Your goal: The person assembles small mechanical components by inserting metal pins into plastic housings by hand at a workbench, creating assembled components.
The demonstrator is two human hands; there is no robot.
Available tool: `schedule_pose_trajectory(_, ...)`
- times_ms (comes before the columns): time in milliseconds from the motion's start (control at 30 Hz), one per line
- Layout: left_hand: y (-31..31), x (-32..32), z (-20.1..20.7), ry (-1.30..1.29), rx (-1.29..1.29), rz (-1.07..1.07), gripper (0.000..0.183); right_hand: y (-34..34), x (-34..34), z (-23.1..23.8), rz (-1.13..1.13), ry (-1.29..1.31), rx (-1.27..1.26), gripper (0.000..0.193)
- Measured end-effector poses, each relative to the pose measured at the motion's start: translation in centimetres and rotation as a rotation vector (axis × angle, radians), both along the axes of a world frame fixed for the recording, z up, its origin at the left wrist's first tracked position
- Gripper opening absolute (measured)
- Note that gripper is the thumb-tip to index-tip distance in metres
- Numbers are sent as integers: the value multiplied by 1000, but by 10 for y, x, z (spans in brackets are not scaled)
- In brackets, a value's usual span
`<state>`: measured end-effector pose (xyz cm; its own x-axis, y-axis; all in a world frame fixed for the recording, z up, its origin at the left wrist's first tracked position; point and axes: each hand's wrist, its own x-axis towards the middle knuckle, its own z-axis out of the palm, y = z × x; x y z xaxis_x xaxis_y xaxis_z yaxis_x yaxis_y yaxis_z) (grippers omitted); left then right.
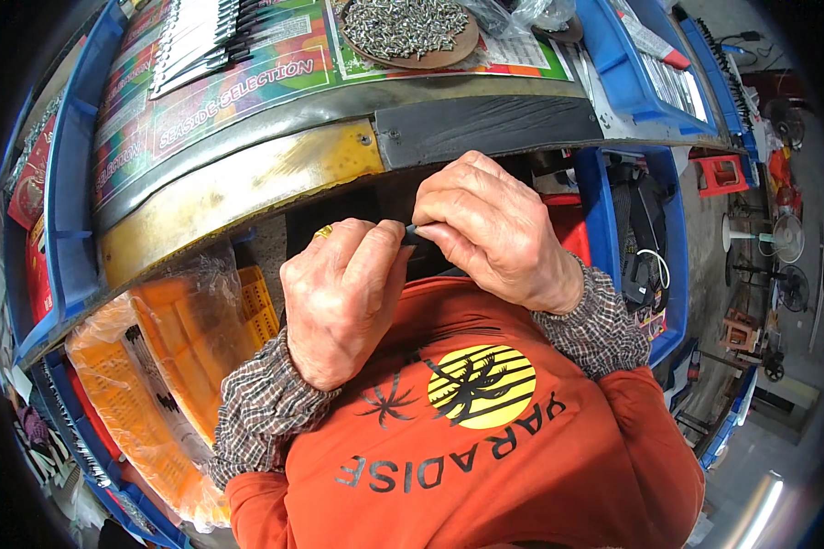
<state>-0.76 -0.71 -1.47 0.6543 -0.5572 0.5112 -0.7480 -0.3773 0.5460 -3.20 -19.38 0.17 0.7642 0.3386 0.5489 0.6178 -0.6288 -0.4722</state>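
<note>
In front of my chest, just below the workbench edge, both hands come together at their fingertips. A small dark piece (410,236) shows between them, mostly hidden, and I cannot make out its kind. My left hand (343,297), with a yellow ring, is closed with thumb and forefinger at the piece's left end. My right hand (494,233) pinches its right end, the other fingers curled in. On the bench above, a round brown tray (348,46) bears a heap of small metal pins or screws (407,26).
Thin black-and-silver strips (192,46) lie on the bench's colourful printed sheet (238,114). Blue bins stand at the left (69,201) and upper right (627,78). Below left are orange baskets in clear plastic (183,320); right, a blue crate (673,274) holds dark items. Fans (786,240) stand beyond.
</note>
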Motion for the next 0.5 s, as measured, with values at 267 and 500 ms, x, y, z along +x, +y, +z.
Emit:
schedule_pose_trajectory(267,-1,2,-9,-91,-65,-5,27,1,-9,-9,24,-201,-131,28)
schedule_pose_trajectory(500,-1,3,-8,-110,-32,-20,26,-4,-9,-9,20,-105,-22,26)
